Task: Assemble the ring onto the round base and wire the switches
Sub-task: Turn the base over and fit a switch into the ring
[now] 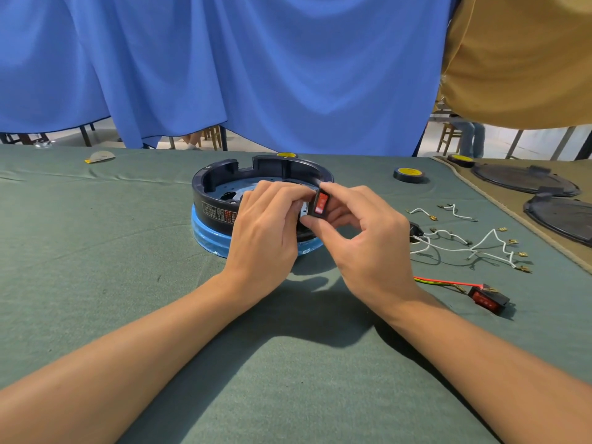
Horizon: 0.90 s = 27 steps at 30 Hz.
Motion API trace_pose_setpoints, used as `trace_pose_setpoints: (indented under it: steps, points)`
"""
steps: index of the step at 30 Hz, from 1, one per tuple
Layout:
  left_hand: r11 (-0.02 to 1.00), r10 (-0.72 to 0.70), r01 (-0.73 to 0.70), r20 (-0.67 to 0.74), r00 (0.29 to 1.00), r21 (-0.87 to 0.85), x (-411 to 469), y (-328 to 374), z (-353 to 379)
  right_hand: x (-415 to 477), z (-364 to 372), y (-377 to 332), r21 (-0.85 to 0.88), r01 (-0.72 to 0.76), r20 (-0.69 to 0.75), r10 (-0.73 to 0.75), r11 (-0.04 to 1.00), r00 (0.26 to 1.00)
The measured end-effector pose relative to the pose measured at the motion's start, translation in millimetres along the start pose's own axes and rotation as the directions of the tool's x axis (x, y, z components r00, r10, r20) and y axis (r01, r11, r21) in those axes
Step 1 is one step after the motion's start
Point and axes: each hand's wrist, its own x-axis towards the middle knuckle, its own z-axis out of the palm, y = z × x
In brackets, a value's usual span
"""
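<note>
Centre of the desk point(96, 283), on its green cloth: black ring point(221, 184) seated on the round base point(208, 238), whose blue-wrapped lower edge shows below the ring on the left and near side. Ring wall has notches along its far rim; a printed label faces near-left. Grey metal plate with holes visible inside.

Both hands meet just above the ring's near-right edge. Right hand point(368, 238): thumb and forefinger closed on a red rocker switch point(321, 205), black frame, held upright with the red face toward the camera; other fingers curled below. Left hand point(266, 225): fingers bent in toward the switch's left side, tips hidden behind the hand, so whether they pinch anything cannot be told.

Right of the hands, on the cloth: loose white wires point(480, 248) with brass terminals, spread and tangled, one end at a small black part partly hidden behind the right hand. Nearer and further right: second red switch point(488, 299) lying flat, red and yellow leads point(439, 282) attached, running left toward the right wrist.

Far right: roll of black tape point(410, 175) with yellow core. Beyond it, on a tan cloth, two dark round covers point(525, 179). Far side: blue curtain point(256, 68) hanging behind the desk.
</note>
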Motion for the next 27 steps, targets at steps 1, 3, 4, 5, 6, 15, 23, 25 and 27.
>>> trace_pose_setpoints:
  steps: [1, 3, 4, 5, 6, 15, 23, 25, 27]
  points:
    - [1.000, 0.008, -0.008, 0.005, 1.000, 0.004, -0.2, 0.1, -0.2, -0.2, 0.1, 0.0, 0.016, -0.003, 0.002, 0.003, 1.000, 1.000]
    - [1.000, 0.023, -0.023, 0.024, 0.999, 0.013, -0.8, 0.0, -0.3, -0.2, 0.4, 0.1, 0.045, -0.024, 0.002, 0.024, 0.999, 1.000]
    - [0.999, 0.028, -0.029, 0.038, 0.999, 0.017, -1.1, -0.1, -0.4, 0.0, 0.7, 0.1, 0.059, -0.044, 0.000, 0.044, 0.997, 0.999]
    - [0.999, 0.035, -0.036, 0.057, 0.998, 0.023, -1.2, -0.1, -0.6, 0.3, 0.8, 0.0, 0.075, -0.071, -0.003, 0.072, 0.995, 0.997]
    - [0.998, 0.046, -0.049, 0.078, 0.996, 0.032, -1.4, 0.0, -0.8, 1.1, 0.7, -0.1, 0.100, -0.110, -0.006, 0.111, 0.989, 0.994]
    - [0.988, 0.104, -0.112, 0.082, 0.991, 0.109, 1.6, -8.8, -5.4, 1.1, 2.7, 6.3, 0.052, -0.351, 0.113, 0.343, 0.935, 0.932]
    - [0.978, -0.041, 0.015, 0.122, 0.992, 0.210, 4.6, -14.0, -7.9, 0.1, 1.6, 16.3, -0.198, -0.046, 0.193, 0.085, 0.979, 0.978]
    - [0.956, -0.153, 0.113, 0.134, 0.979, 0.269, 5.2, -15.1, -7.9, -0.9, 4.2, 16.0, -0.242, -0.071, 0.194, 0.121, 0.968, 0.973]
    - [0.940, -0.202, 0.145, 0.162, 0.966, 0.309, 3.9, -15.0, -6.3, -0.6, 6.0, 17.4, -0.285, -0.091, 0.183, 0.147, 0.954, 0.972]
